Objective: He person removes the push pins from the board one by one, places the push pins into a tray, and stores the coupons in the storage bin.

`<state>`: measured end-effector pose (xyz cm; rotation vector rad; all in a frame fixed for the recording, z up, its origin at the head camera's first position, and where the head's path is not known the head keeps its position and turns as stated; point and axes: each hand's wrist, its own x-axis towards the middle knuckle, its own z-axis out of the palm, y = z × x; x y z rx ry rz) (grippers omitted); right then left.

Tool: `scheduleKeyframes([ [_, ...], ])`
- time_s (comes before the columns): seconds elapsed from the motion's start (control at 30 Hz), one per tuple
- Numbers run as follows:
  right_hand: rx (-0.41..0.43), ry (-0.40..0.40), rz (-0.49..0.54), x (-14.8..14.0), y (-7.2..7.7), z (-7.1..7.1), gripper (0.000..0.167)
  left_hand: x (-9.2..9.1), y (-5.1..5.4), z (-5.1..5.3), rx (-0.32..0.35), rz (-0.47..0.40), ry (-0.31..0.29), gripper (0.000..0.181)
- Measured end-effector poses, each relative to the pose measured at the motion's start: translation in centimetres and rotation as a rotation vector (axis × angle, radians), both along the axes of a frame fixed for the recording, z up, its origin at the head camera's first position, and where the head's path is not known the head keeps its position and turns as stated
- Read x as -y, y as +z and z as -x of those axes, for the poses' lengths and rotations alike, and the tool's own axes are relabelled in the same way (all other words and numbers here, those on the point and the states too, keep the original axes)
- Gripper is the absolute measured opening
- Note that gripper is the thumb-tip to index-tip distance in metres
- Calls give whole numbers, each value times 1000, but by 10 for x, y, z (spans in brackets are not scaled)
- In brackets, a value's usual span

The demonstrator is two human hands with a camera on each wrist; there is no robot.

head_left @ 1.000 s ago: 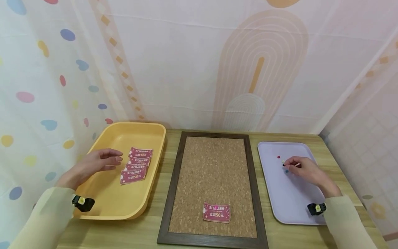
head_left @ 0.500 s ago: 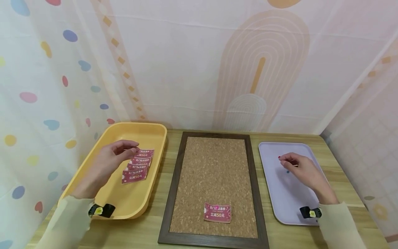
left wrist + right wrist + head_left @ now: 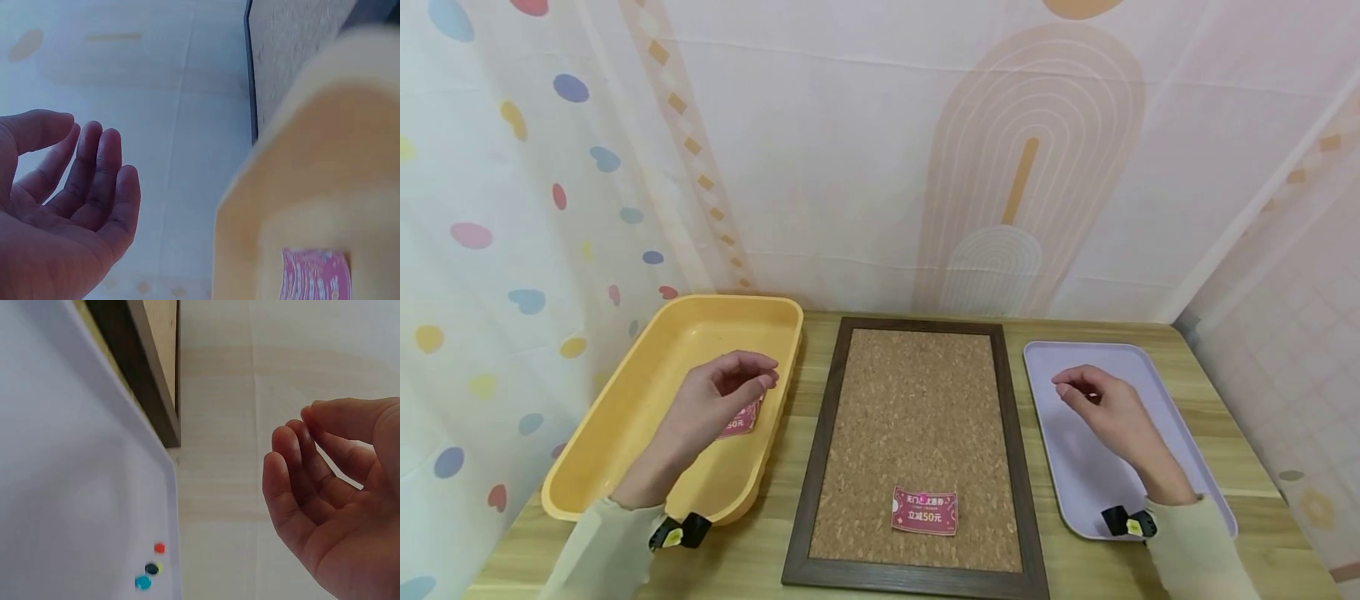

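Observation:
My left hand (image 3: 700, 412) hovers over the yellow tray (image 3: 625, 442), its fingers loosely bent. No object shows between them. Below it lie overlapping pink coupons (image 3: 739, 423), partly hidden by the hand in the head view. Over the lilac tray (image 3: 1075, 492), my right hand (image 3: 1116, 421) has thumb and forefinger close together; nothing is visible at their tips. In the right wrist view the lilac tray holds a red pin (image 3: 160, 548), a black pin (image 3: 151, 569), a blue pin (image 3: 143, 583) and a partly covered yellow pin (image 3: 160, 568).
Between the trays lies a dark-framed cork board (image 3: 917, 408). One pink coupon (image 3: 925, 518) is fixed near its front by a pink pin (image 3: 922, 499). The wooden table (image 3: 775, 500) meets a patterned curtain (image 3: 850, 167) at the back.
My left hand has moved rightward across the yellow tray, now covering part of the coupons. The right hand has shifted left, off the pins. The coupon on the board stays put.

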<state>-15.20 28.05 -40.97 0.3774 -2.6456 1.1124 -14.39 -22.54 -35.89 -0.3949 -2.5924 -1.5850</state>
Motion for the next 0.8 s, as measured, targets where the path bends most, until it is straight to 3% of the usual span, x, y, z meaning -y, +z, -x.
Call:
scheduleKeyframes([
  [0.33, -12, 37, 26, 26, 1, -7, 8, -28, -5, -10, -19, 30, -64, 13],
  [0.53, -34, 105, 10, 37, 2, -11, 8, -41, -12, -13, 9, 39, -110, 13],
  [0.73, 6, 167, 8, 47, 3, -15, 7, -53, -17, -16, 32, 54, -141, 14],
  [0.8, 13, 186, 12, 51, 3, -17, 7, -58, -19, -17, 67, 51, -144, 14],
])
